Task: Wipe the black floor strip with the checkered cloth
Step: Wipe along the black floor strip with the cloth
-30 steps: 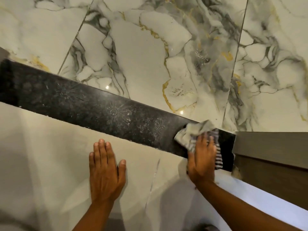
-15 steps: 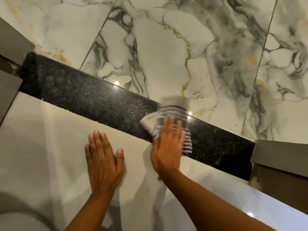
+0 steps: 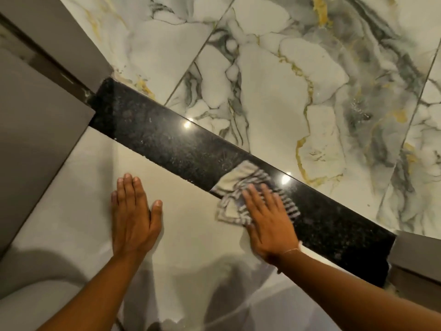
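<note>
Your right hand (image 3: 269, 223) lies flat, fingers spread, pressing the checkered cloth (image 3: 241, 187) on the black floor strip (image 3: 152, 132), cloth overhanging the near edge. Your left hand (image 3: 133, 216) is flat and open on the pale floor tile (image 3: 71, 211).

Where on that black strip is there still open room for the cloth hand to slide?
Bare black strip runs from the checkered cloth to the grey panels. The right hand covers the middle; the left hand rests on pale tile.
</note>
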